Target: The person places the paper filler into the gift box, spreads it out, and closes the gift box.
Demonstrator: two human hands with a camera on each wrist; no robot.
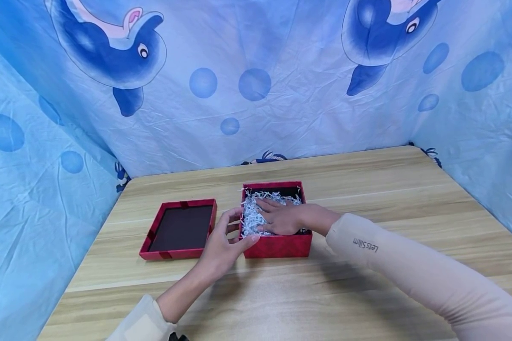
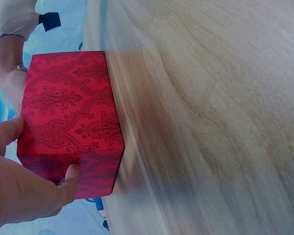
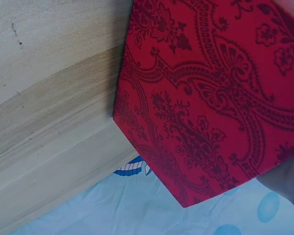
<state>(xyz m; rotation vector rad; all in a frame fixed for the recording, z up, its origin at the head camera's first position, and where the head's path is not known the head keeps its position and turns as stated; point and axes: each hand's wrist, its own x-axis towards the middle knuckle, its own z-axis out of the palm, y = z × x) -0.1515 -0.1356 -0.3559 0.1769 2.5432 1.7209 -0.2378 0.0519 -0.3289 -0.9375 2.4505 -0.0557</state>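
A red patterned gift box stands lidless on the table, with pale shredded paper inside. My left hand grips the box at its left front corner, thumb at the front rim and fingers along the left side. In the left wrist view the same hand holds the box from its side. Fingers spread, my right hand lies on top of the shredded paper inside the box. The right wrist view is mostly filled by the box's patterned wall; what lies under the right palm is hidden.
The red box lid lies left of the box, its dark inside facing up. Both sit on a wooden table. Blue cloth printed with dolphins hangs behind and at both sides.
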